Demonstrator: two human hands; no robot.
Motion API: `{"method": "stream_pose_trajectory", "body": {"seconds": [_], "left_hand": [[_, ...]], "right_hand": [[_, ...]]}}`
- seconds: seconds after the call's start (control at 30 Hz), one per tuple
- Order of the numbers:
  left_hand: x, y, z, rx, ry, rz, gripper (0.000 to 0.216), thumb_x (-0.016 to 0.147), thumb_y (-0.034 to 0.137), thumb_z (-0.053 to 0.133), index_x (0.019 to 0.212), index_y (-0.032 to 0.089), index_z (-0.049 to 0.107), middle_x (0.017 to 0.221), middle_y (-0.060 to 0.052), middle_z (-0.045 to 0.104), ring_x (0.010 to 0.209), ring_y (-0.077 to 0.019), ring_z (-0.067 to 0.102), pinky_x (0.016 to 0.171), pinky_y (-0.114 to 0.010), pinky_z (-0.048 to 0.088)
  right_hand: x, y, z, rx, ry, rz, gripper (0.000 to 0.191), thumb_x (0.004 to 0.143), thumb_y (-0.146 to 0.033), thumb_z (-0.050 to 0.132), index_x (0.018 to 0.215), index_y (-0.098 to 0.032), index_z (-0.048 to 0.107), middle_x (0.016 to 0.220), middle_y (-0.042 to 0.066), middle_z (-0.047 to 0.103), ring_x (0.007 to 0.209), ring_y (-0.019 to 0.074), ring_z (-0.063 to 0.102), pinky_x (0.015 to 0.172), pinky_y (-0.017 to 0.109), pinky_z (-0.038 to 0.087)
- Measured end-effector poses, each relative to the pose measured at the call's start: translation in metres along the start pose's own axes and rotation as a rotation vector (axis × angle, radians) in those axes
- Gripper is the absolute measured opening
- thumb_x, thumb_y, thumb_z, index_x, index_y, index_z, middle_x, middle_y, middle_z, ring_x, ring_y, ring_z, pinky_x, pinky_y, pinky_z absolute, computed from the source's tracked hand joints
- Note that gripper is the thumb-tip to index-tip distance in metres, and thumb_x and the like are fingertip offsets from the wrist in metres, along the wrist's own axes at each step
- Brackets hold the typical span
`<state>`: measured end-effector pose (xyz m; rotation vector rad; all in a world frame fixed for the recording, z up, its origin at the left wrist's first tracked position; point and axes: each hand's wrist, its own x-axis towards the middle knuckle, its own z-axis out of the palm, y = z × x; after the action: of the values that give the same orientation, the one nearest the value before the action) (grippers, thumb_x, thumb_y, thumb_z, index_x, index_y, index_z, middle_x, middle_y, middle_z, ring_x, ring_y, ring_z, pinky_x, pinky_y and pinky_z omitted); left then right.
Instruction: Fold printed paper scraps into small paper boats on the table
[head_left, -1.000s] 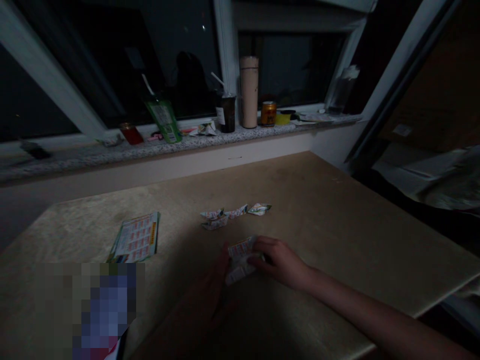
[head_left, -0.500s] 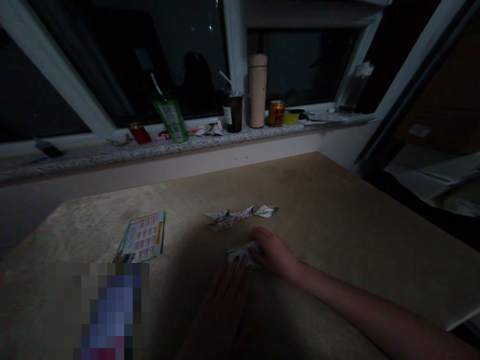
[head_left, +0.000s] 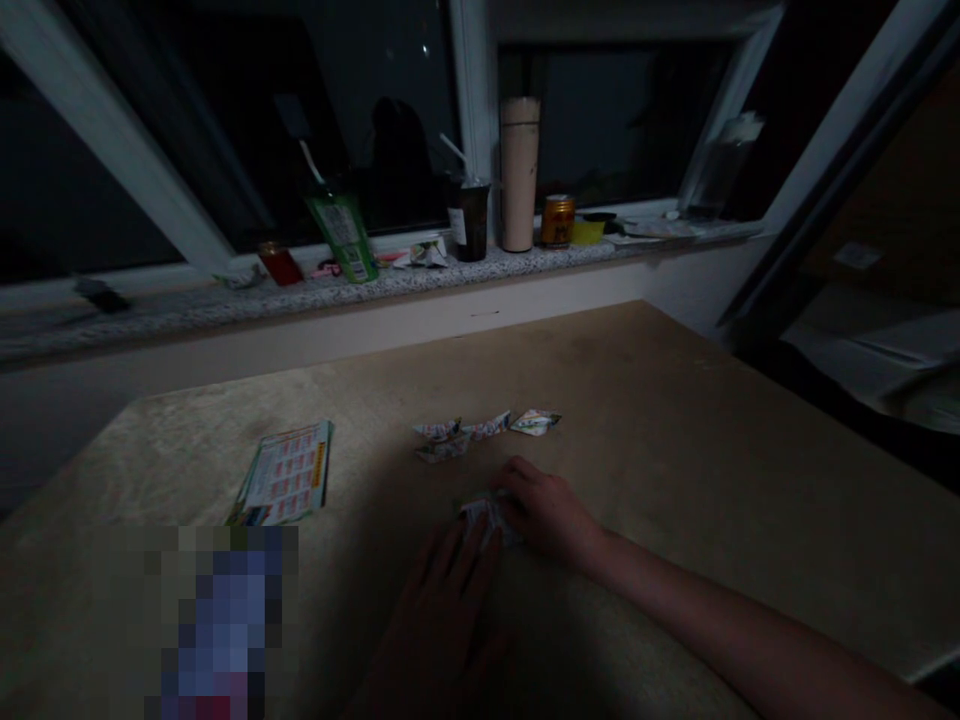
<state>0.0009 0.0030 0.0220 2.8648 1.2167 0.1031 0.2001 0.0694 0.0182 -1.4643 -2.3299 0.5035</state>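
A small folded piece of printed paper (head_left: 484, 516) lies on the tan table between my hands. My left hand (head_left: 444, 595) rests in shadow with its fingers stretched out flat, fingertips touching the near left edge of the paper. The curled fingers of my right hand (head_left: 551, 512) hold the paper's right side and hide part of it. Just beyond are several small folded paper boats, among them a left one (head_left: 437, 430), a middle one (head_left: 489, 427) and a flatter right one (head_left: 536, 422).
Printed sheets (head_left: 289, 470) lie in a stack to the left; a pixelated blue patch covers the lower left. Along the back, the windowsill (head_left: 420, 283) carries a green cup (head_left: 345, 240), a dark cup (head_left: 470, 225), a tall flask (head_left: 519, 175) and a golden can (head_left: 557, 222).
My left hand has slid slightly left and back, its fingers more spread, so more of the paper shows. My right hand's fingers are more curled at the paper's right side.
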Motion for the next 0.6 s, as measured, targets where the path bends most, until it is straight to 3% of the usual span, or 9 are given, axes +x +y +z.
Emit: {"method": "stream_pose_trajectory", "body": {"seconds": [0.43,0.6], "left_hand": [[0.001,-0.004,-0.002,-0.052,-0.006,-0.006,0.076,0.086,0.031,0.056,0.150,0.019,0.015,0.155,-0.009,0.014,0.139,-0.0325,0.016,0.109,-0.052,0.024],[0.001,-0.003,-0.003,-0.051,-0.010,-0.003,0.074,0.090,0.033,0.052,0.150,0.019,0.012,0.155,-0.010,0.014,0.139,-0.0325,0.016,0.108,-0.053,0.025]], "right_hand": [[0.001,-0.005,-0.002,-0.086,-0.032,0.018,0.022,0.090,-0.017,0.049,0.109,-0.021,0.060,0.110,0.006,0.057,0.073,0.0143,0.060,0.064,0.025,0.042],[0.001,-0.011,-0.006,-0.252,0.030,-0.083,0.013,0.089,-0.020,0.055,0.099,-0.018,0.064,0.107,0.011,0.059,0.098,0.0253,0.052,0.082,0.036,0.039]]}}
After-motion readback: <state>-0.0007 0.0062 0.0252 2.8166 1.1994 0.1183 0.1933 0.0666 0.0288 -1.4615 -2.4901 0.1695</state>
